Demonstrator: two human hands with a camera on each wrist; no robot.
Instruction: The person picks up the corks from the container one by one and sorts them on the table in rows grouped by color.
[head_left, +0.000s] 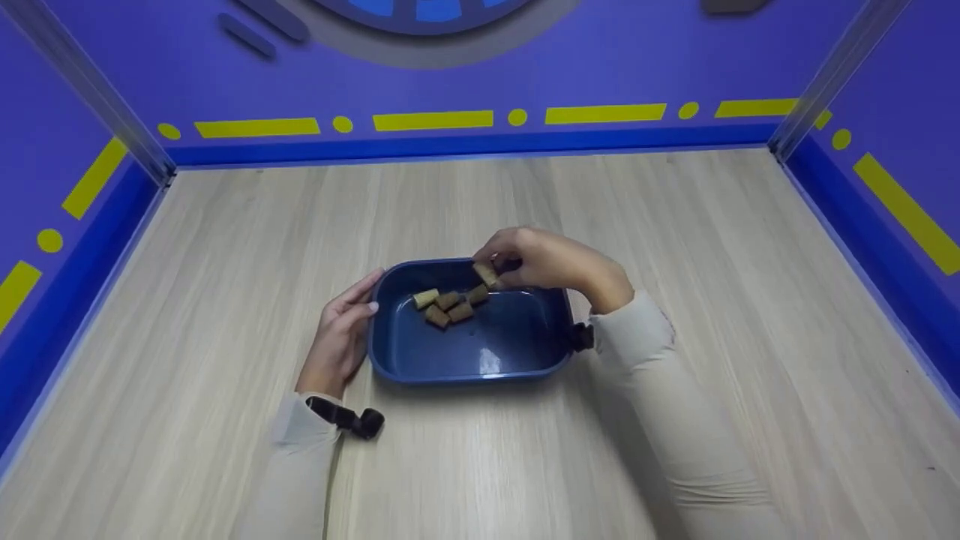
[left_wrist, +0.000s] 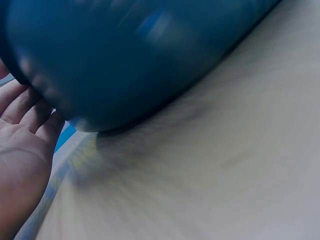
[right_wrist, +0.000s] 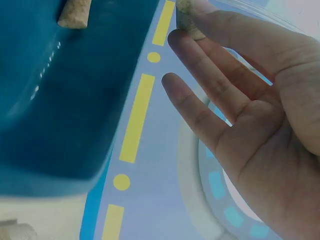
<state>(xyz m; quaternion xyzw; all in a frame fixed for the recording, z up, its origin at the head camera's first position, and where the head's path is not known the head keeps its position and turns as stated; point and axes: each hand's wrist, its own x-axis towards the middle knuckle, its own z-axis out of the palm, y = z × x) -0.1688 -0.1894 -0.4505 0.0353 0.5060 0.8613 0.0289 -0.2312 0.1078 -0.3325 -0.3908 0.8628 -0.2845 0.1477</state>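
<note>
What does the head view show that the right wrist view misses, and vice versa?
Only the head view: the left hand at the left end of a blue, rounded-rectangular plastic box, the right beige cloth sleeve, and all five loose brown cylindrical corks inside.

Only the right wrist view: the palm side of the right hand.

Both: the right hand pinching another brown cylindrical cork, part of the box, at least one loose cork, and the blue-purple wall with yellow dashes.

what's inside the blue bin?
In the blue bin, five corks lie mostly left of centre; a sixth cork is pinched by the right hand near the far rim. In the head view, that hand covers part of the far right inside.
</note>
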